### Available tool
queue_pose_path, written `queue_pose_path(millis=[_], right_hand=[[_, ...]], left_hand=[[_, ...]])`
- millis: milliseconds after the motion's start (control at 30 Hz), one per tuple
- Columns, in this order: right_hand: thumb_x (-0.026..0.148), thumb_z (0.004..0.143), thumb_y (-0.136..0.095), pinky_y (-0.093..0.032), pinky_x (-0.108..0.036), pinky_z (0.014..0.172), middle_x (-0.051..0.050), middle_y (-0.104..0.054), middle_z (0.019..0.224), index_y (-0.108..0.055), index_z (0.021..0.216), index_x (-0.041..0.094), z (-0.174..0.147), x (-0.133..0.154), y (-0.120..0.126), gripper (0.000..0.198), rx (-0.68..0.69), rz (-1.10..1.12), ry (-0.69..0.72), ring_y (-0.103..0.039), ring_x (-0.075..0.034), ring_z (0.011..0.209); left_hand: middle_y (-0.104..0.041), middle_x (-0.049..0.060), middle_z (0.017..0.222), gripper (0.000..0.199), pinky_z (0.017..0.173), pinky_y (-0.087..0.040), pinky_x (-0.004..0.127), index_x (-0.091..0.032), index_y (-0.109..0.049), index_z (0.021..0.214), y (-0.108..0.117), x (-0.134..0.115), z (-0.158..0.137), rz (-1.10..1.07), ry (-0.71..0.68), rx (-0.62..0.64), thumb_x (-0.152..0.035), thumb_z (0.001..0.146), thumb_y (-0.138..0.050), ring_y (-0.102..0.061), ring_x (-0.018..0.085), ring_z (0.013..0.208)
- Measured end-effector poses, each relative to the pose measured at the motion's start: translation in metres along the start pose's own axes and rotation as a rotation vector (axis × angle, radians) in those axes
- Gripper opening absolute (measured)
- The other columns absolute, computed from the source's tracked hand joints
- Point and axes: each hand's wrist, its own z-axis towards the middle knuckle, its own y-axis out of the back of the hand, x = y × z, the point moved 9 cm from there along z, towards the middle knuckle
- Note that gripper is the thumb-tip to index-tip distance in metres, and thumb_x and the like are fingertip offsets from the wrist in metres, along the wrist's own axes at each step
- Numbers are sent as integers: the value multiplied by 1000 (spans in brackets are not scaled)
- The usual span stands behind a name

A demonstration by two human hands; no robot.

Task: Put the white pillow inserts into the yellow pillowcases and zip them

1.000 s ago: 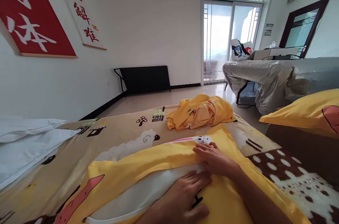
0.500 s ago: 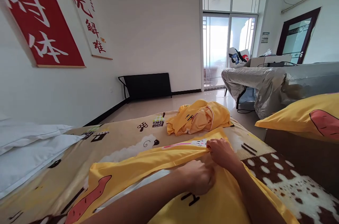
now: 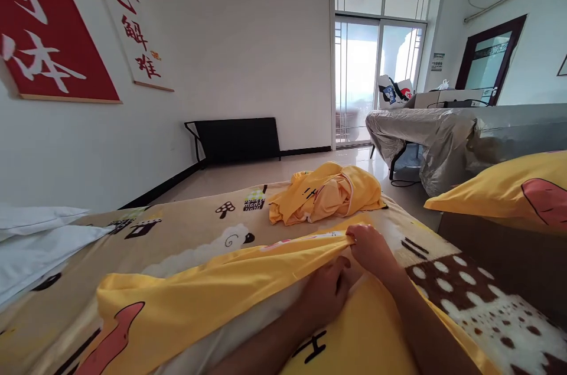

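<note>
On the bed, the right hand (image 3: 374,250) pinches the yellow pillowcase (image 3: 212,298) by its open hem, lifting it. The left hand (image 3: 323,298), fingers curled, is tucked under that hem against the white pillow (image 3: 248,328), whose length runs toward the bed's left edge.

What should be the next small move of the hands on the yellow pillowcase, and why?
Probably draw the lifted edge of the yellow pillowcase further over the white pillow. The right hand pinches that edge, the left hand presses inside the opening, and white pillow shows uncovered below it.
</note>
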Motion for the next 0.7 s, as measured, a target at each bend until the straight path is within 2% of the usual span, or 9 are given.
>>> queue_pose_path(millis=[67,133,233,267,333,500,700], right_hand=[[7,74,-44,-37,-27,74,-7,-67,102,-64,100,20,0,-3,1,35,16,36,2,-58,-21,98],[8,72,-45,-37,-27,76,-5,-67,106,-63,103,21,0,-4,3,38,20,44,5,-57,-21,101],[9,70,-47,-37,-28,76,-5,-66,106,-63,102,21,-1,-4,7,38,13,-2,-9,-57,-22,100],[10,71,-47,-37,-27,75,-6,-66,106,-62,102,20,-2,-4,8,37,9,-26,-17,-57,-22,99],[10,72,-47,-37,-27,73,-8,-65,105,-62,103,19,-4,-4,9,35,19,-80,-42,-58,-22,96],[9,75,-43,-36,-28,68,-12,-65,93,-62,92,17,-5,-7,-1,27,111,-166,-84,-59,-23,85],[5,66,-45,-34,-24,67,-6,-64,84,-58,87,17,10,-5,-8,28,-1,151,12,-56,-19,83]], left_hand=[[-63,8,102,25,87,-46,34,-18,-57,101,2,-12,0,20,-98,-19,-24,91,-35,-57,19,96],[-55,10,126,32,102,-39,37,-19,-54,116,1,-22,0,64,-189,5,-20,89,-36,-49,21,117],[-33,8,149,56,115,-24,40,-20,-31,142,-7,-20,2,118,-189,115,-18,86,-40,-28,21,138],[-32,7,150,57,116,-23,41,-20,-28,143,-10,-17,3,128,-172,154,-20,87,-39,-27,20,139],[-37,5,148,51,115,-26,40,-22,-34,141,-16,-13,3,135,-153,218,-24,90,-35,-32,20,136],[-50,3,139,43,111,-30,41,-25,-48,132,-17,-12,3,129,-129,244,-29,91,-34,-42,22,129],[-56,1,132,39,108,-33,41,-28,-56,121,-19,-7,7,125,-116,264,-30,92,-31,-49,22,122]])
